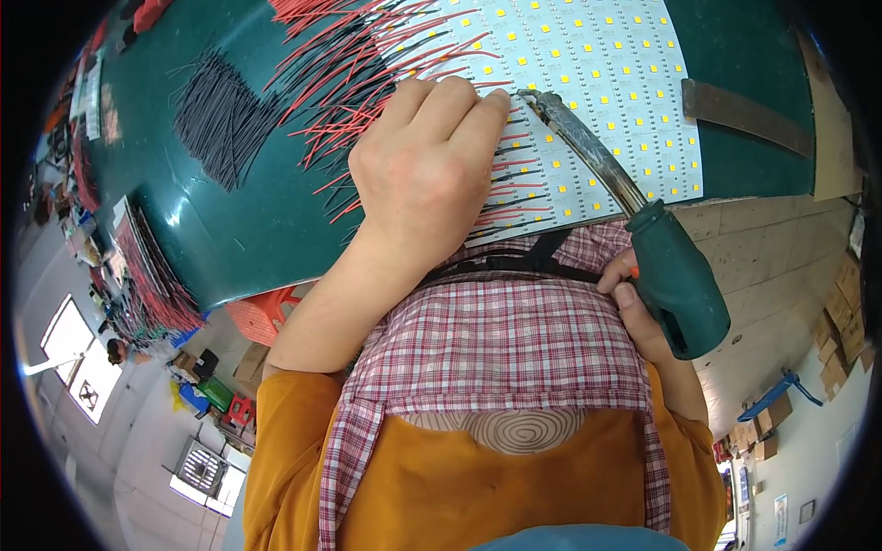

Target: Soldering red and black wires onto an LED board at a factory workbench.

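My left hand [427,170] rests on the near edge of a white circuit panel [588,83] dotted with small yellow squares, its fingertips pressing on red and black wire ends [514,184] that line the panel's left edge. My right hand [643,312] grips the green handle of a soldering iron [675,275]. The iron's metal shaft slants up and left, and its tip [528,95] sits right beside my left fingertips at the panel's edge.
A dark green table [276,211] holds a pile of loose black wires [220,119] and red wires [340,92] to the left. More wired strips [152,275] lie at the table's left edge. A metal bar [744,115] lies at the right. Cardboard boxes [841,331] stand on the floor.
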### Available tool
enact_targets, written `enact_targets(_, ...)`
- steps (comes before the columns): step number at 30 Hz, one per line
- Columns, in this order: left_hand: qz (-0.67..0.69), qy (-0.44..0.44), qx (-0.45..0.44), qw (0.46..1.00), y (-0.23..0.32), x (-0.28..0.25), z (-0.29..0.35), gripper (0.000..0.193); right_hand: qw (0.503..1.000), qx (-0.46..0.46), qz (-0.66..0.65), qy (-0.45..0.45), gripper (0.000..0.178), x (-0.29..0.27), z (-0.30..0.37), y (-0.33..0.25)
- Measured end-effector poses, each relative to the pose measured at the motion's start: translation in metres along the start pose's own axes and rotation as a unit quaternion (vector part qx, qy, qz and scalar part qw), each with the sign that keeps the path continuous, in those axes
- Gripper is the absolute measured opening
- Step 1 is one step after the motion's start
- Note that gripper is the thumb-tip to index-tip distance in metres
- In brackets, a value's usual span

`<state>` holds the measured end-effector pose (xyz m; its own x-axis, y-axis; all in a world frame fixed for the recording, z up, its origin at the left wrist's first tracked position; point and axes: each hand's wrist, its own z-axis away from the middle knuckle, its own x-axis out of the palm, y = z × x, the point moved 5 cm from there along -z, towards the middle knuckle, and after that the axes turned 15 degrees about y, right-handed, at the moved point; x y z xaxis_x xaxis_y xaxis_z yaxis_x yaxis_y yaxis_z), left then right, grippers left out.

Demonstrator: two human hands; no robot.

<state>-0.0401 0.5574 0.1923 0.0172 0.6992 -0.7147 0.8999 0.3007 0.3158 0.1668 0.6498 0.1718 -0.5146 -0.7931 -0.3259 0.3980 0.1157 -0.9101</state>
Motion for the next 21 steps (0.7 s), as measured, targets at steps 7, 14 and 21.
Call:
enact_targets(7, -0.016, -0.004, 0.013, 1.0, 0.0, 0.001, 0.001, 0.023, 0.994, 0.032, -0.101, 0.028, 0.023, -0.004, 0.001, 0.012)
enact_targets(14, -0.045, -0.018, 0.034, 0.998, 0.004, -0.001, 0.003, 0.023, 0.996, -0.008, -0.084, -0.021, 0.047, -0.006, 0.0, 0.001)
enact_targets(21, 0.021, 0.031, -0.028, 0.999, -0.008, -0.002, -0.007, 0.024, 0.997, -0.034, -0.067, -0.025, 0.05, -0.003, -0.005, -0.003)
